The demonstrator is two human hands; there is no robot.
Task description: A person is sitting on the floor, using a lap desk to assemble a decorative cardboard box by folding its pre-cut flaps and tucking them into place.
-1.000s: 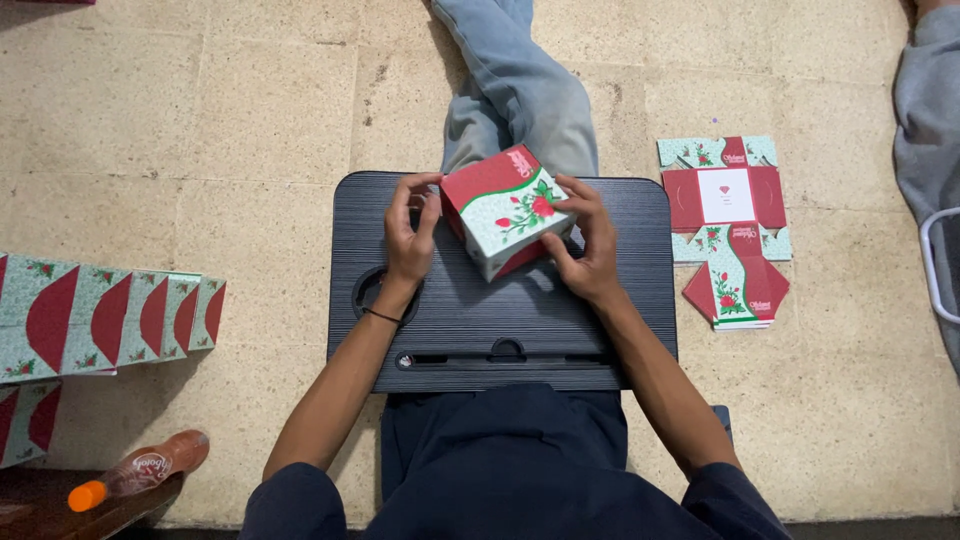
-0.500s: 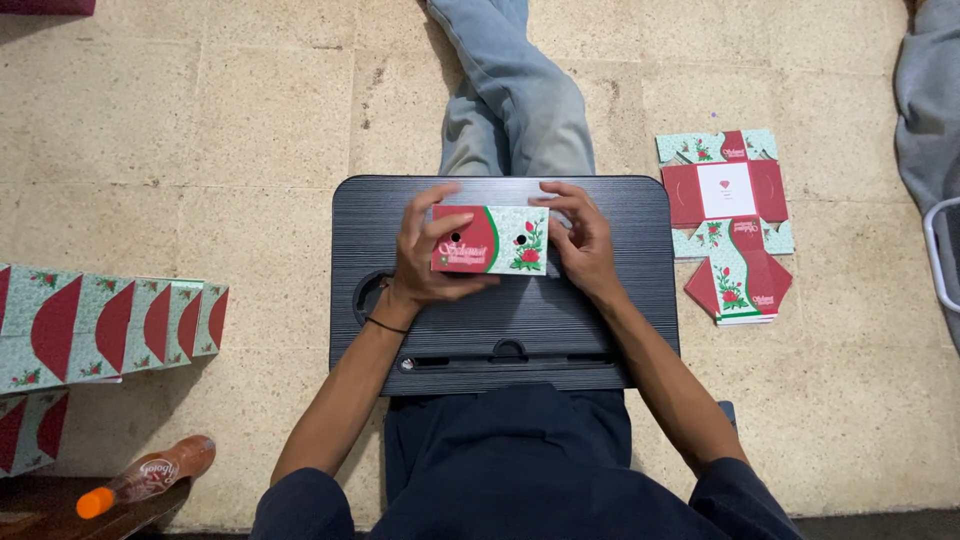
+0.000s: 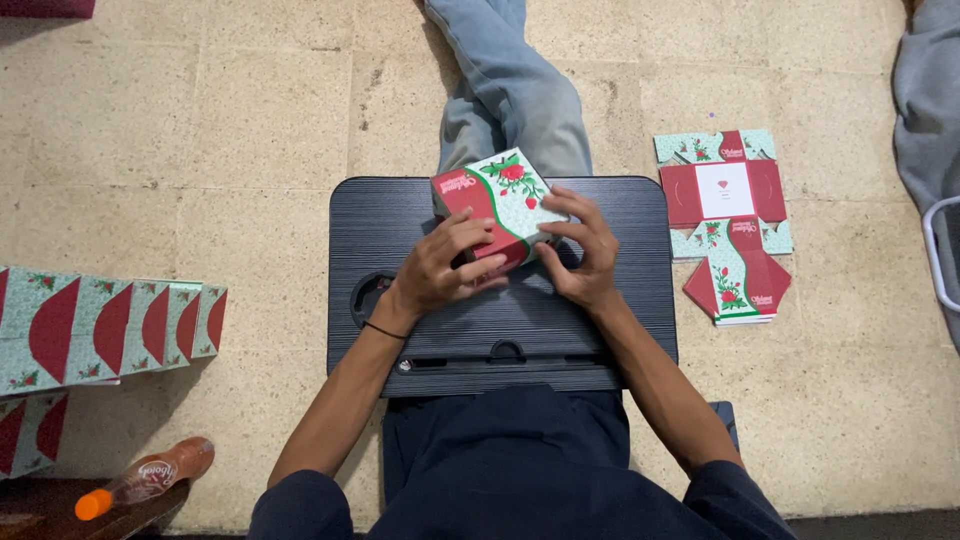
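Observation:
A folded cardboard box [image 3: 497, 200], red and pale green with a rose print, rests tilted on the far half of a black lap desk [image 3: 500, 340]. My left hand [image 3: 443, 265] grips its near left side, fingers over the red face. My right hand [image 3: 583, 252] presses its right corner with the fingertips. A thin black band circles my left wrist.
Flat unfolded box blanks [image 3: 728, 222] lie in a stack on the floor to the right. A row of finished boxes [image 3: 105, 325] stands at the left. A plastic bottle with an orange cap [image 3: 140, 478] lies at the lower left. My outstretched leg [image 3: 510, 90] runs beyond the desk.
The box has turned in my hands, from lying with its long side facing me to a tilted pose with its patterned top showing. Both hands shifted with it.

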